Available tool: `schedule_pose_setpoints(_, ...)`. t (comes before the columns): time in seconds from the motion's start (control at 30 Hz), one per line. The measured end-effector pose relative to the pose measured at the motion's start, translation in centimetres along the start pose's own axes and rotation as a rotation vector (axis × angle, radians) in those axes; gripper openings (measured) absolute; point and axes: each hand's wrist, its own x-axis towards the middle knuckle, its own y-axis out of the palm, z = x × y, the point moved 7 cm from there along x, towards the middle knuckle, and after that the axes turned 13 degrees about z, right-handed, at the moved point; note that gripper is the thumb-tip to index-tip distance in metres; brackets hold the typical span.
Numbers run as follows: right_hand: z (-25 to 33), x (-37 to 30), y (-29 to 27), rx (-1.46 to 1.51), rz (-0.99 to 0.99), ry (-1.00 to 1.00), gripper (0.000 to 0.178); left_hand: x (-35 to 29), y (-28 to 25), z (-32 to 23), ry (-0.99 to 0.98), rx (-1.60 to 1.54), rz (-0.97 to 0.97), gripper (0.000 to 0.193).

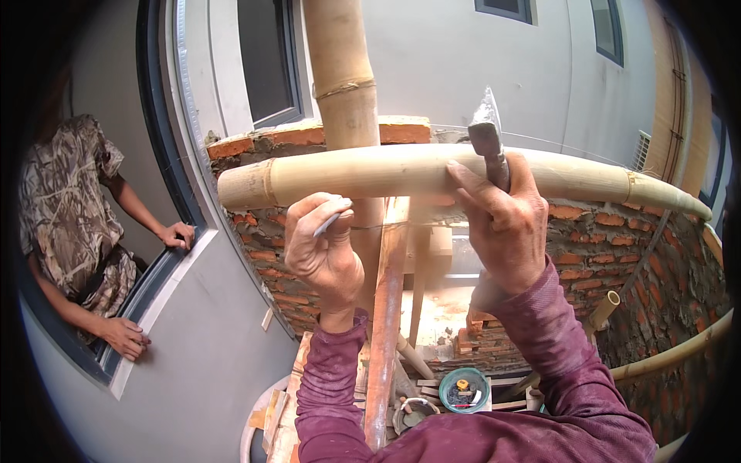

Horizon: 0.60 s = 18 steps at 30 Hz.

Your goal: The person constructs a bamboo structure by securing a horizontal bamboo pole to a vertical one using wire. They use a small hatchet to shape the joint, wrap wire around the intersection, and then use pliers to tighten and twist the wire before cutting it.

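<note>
A thick bamboo pole (347,174) lies crosswise in front of me, over an upright bamboo post (347,85). My left hand (324,251), just below the pole, is closed in a pinch on a slim grey rod (328,224), which looks like a nail. Near those fingers a thin wire (378,226) runs to the right. In my right hand (505,224) is a hammer (486,143), gripped close under its head. The hammer's flat, wedge-shaped end points up above the pole. My right thumb rests against the bamboo; most of the handle is hidden by the hand.
A person (77,208) in a patterned shirt leans at the window opening on the left. Brick walls (571,231) stand behind and to the right. A wooden beam (386,309) slants below the pole. Down below are a green bucket (465,390), planks and another bamboo pole (679,355).
</note>
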Motion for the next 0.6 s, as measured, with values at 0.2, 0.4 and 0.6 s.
schedule_pose_setpoints(0.2, 0.1, 0.3, -0.1, -0.037, -0.085, -0.077, 0.023, -0.2, -0.1, 0.9, 0.094, -0.011, -0.204, 0.007)
schedule_pose_setpoints(0.4, -0.2, 0.7, -0.7, -0.058, -0.069, -0.108, 0.019, 1.2, 1.2, 0.8, 0.224, 0.162, -0.144, 0.007)
schedule_pose_setpoints(0.6, -0.8, -1.4, -3.1, 0.347, -0.035, -0.172, 0.027, 0.8, 1.0, 1.5, 0.17, 0.152, -0.093, 0.006)
